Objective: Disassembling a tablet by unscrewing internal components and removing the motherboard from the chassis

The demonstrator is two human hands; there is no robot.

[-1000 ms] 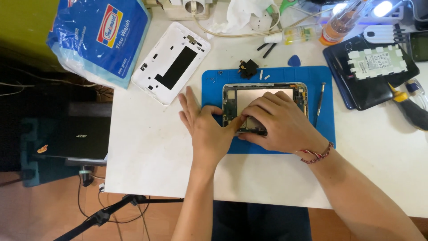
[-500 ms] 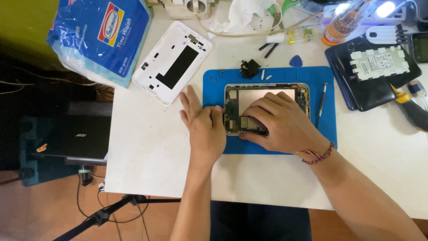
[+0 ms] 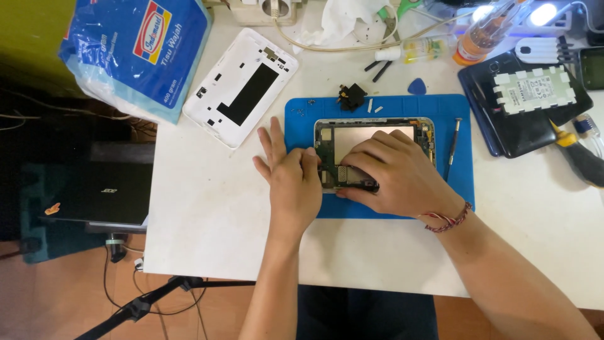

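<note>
An opened tablet (image 3: 377,135) with its back cover off lies on a blue work mat (image 3: 465,173), circuit board and metal plate showing. My left hand (image 3: 292,179) lies flat at the tablet's left edge, fingers spread, thumb pressing on the frame. My right hand (image 3: 393,173) covers the tablet's lower half, fingers curled down onto the board near the bottom edge. Whether its fingertips pinch a part is hidden. A thin screwdriver (image 3: 454,141) lies on the mat to the right of the tablet.
The white back cover (image 3: 242,85) lies left of the mat. A small black part (image 3: 352,96) and a blue pick (image 3: 416,87) sit near the mat's top. A battery on a dark device (image 3: 531,94) is at right. A blue tissue pack (image 3: 138,50), bottles and cables lie along the back.
My right hand has shifted slightly on the lower part of the tablet. My left hand has stayed flat at its left edge.
</note>
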